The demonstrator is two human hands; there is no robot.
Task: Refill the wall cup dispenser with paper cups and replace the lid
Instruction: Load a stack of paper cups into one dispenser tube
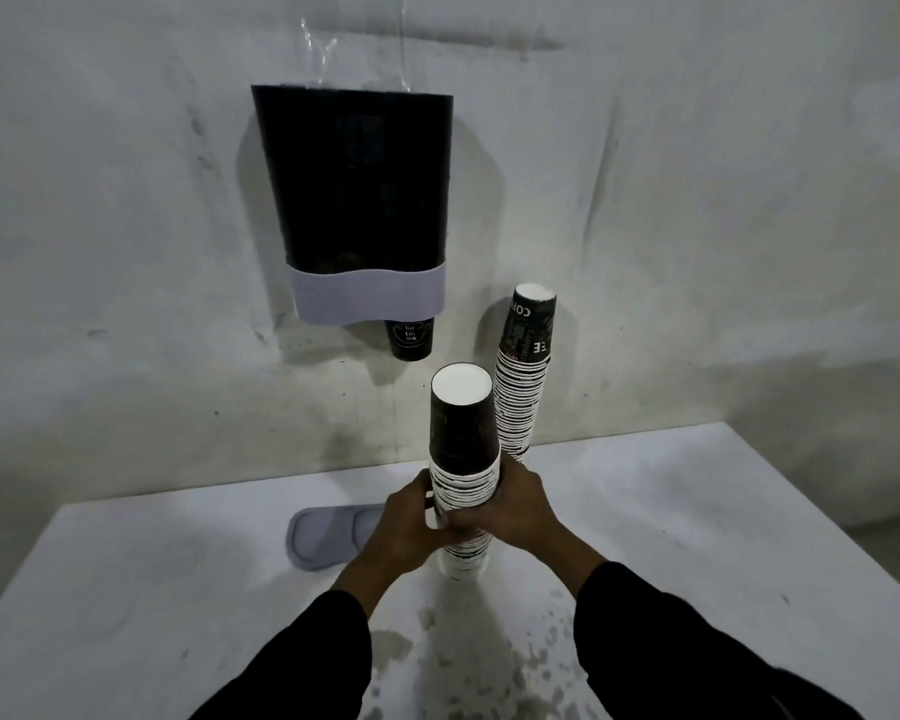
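A dark wall cup dispenser [357, 179] with a pale grey band hangs on the wall, its top uncovered. One black cup [411, 339] pokes out of its bottom right. Both hands grip a stack of upside-down black paper cups [463, 433] standing on the white table: my left hand [404, 522] wraps its left side, my right hand [515, 506] its right side. A second, taller stack of cups [523, 371] leans against the wall behind it. The grey dispenser lid [328, 532] lies flat on the table, left of my hands.
The white table [697, 511] meets the stained wall at the back, and its right edge runs diagonally. Dark speckles mark the tabletop near me. A clear plastic strip [328, 49] hangs on the wall above the dispenser.
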